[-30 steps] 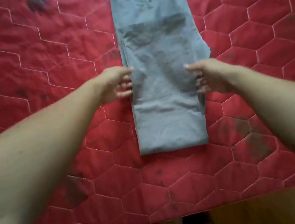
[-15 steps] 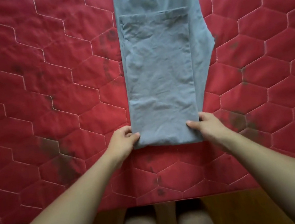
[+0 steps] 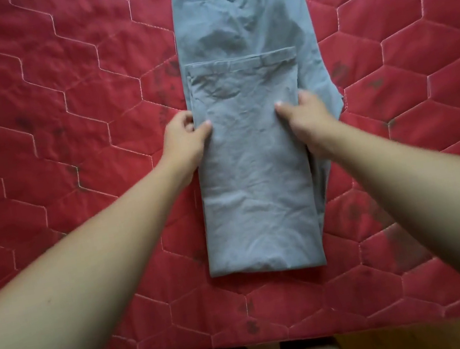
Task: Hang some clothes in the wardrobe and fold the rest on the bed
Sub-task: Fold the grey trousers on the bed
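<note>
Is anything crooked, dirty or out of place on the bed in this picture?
Slightly. The folded trousers are not even: the lower layer sticks out past the upper one on the right side, and the cloth is creased. The red bedspread has dark smudges. Nothing looks torn.
</note>
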### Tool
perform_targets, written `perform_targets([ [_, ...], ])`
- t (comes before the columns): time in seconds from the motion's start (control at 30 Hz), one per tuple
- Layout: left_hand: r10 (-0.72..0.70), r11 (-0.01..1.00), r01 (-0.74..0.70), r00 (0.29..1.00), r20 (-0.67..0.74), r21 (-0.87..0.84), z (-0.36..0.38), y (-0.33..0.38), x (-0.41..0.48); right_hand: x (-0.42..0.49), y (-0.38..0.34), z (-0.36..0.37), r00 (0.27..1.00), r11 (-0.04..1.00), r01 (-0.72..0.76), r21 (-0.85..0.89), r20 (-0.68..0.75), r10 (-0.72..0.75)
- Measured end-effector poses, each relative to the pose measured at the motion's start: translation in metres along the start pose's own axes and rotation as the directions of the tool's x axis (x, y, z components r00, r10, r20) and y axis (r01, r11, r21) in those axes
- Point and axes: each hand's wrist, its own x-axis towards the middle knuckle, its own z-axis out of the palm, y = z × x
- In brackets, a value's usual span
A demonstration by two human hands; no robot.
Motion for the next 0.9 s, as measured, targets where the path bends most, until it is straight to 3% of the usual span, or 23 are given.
perform_targets([
  [0.1,0.112,0.992,-0.109,0.993,-0.044,0.067,0.001,0.025,0.024,0.027,-0.031,-0.006,0.985,0.964,0.136,-0.227,-0.071,-0.156],
  [0.2,0.3,0.909,-0.249,0.948,-0.109,0.334,-0.004,0.032,0.032,0.026,-0.037,-0.012,0.91,0.805,0.311,-0.505,-0.085,-0.405],
  [0.27,0.47,0.745,-0.329,0.876,-0.107,0.581,0.0,0.031,0.037,0.025,-0.031,-0.009,0.84,0.64,0.376,-0.67,-0.044,-0.541],
  [0.33,0.588,0.51,-0.4,0.808,0.031,0.762,0.012,0.031,0.046,0.033,-0.023,-0.004,0.813,0.431,0.362,-0.826,0.054,-0.58],
  [0.4,0.583,0.264,-0.445,0.78,0.226,0.855,0.025,0.021,0.06,0.048,-0.009,-0.001,0.813,0.263,0.342,-0.902,0.143,-0.565],
  [0.47,0.517,0.133,-0.437,0.796,0.314,0.89,0.032,0.003,0.071,0.061,0.005,0.0,0.813,0.21,0.345,-0.915,0.18,-0.554],
  [0.57,0.533,0.082,-0.425,0.783,0.321,0.901,0.032,-0.008,0.082,0.071,0.014,0.001,0.792,0.191,0.348,-0.918,0.179,-0.584],
  [0.7,0.513,0.12,-0.412,0.805,0.299,0.903,0.03,0.008,0.074,0.057,-0.001,-0.009,0.788,0.266,0.352,-0.897,0.131,-0.602],
  [0.77,0.562,0.094,-0.432,0.767,0.31,0.897,0.031,0.013,0.07,0.05,-0.001,-0.016,0.709,0.154,0.375,-0.914,0.175,-0.683],
  [0.83,0.594,-0.01,-0.48,0.703,0.391,0.877,0.035,0.01,0.072,0.051,0.007,-0.02,0.588,-0.082,0.464,-0.882,0.375,-0.717],
  [0.87,0.583,-0.039,-0.492,0.696,0.419,0.87,0.037,0.007,0.075,0.054,0.011,-0.021,0.574,-0.15,0.497,-0.855,0.454,-0.681],
  [0.9,0.57,-0.045,-0.493,0.701,0.428,0.869,0.038,0.004,0.079,0.058,0.014,-0.022,0.604,-0.152,0.507,-0.849,0.475,-0.64],
])
